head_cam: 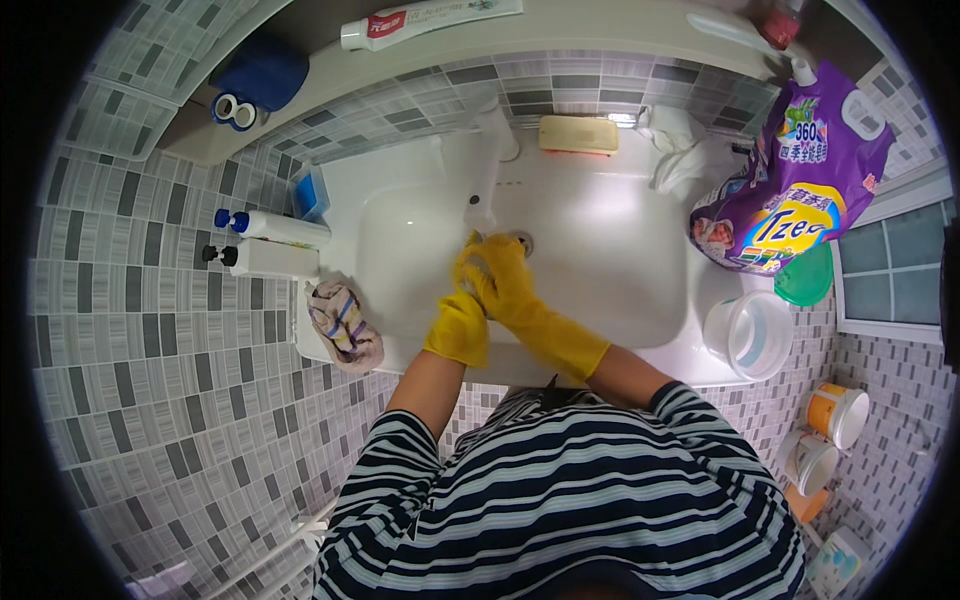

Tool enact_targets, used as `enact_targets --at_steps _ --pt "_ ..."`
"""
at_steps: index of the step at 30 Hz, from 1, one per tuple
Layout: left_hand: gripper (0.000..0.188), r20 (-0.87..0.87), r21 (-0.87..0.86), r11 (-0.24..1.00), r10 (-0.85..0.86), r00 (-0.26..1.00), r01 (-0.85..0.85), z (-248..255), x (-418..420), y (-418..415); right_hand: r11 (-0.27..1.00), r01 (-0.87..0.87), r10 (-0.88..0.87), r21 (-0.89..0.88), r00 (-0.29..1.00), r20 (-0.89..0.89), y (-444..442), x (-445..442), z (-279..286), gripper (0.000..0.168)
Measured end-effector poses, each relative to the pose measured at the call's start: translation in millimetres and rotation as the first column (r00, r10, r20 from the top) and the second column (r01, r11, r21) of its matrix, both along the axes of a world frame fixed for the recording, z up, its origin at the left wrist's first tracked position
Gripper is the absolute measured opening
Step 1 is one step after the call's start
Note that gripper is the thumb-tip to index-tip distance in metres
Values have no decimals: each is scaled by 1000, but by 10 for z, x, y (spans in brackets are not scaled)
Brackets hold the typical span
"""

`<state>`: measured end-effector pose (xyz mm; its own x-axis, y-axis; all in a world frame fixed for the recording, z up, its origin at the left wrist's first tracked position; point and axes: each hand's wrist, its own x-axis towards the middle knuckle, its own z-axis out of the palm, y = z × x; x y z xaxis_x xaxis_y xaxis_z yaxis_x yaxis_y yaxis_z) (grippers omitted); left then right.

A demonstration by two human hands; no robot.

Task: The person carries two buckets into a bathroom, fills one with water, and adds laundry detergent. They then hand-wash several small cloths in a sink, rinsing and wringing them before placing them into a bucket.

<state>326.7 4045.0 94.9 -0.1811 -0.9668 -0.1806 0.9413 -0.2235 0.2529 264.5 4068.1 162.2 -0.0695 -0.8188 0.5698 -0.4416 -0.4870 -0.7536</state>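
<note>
Both my hands wear yellow rubber gloves and meet over the white washbasin (615,277), just below the white faucet (487,176). My right hand (504,274) lies across the fingers of my left hand (459,321), and the two touch. The right fingers are curled. Motion blur and the overlap hide most of the left fingers, and something greyish shows between the gloves, too unclear to name. Close beside the right hand is the round drain (523,241).
Left rim: a patterned cloth (345,326), two pump bottles (281,229) and a blue-filled box (309,193). Behind: a yellowish soap box (578,135) and a white cloth (671,146). Right: a purple detergent pouch (795,172) and a clear plastic tub (750,336). Above, toothpaste (431,21) lies on a shelf.
</note>
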Motion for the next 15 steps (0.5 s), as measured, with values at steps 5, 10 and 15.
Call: enact_targets --at_steps 5,10,15 --pt "34 877 119 957 -226 424 263 344 13 100 811 6 -140 585 973 185 -452 -521 -358 26" --pt "31 955 74 991 -103 278 112 723 165 6 805 -45 -186 591 928 323 -681 -1110 -613 24" --pt "39 967 166 986 -168 191 25 718 652 7 726 -550 -204 413 401 893 -442 -1367 -49 24"
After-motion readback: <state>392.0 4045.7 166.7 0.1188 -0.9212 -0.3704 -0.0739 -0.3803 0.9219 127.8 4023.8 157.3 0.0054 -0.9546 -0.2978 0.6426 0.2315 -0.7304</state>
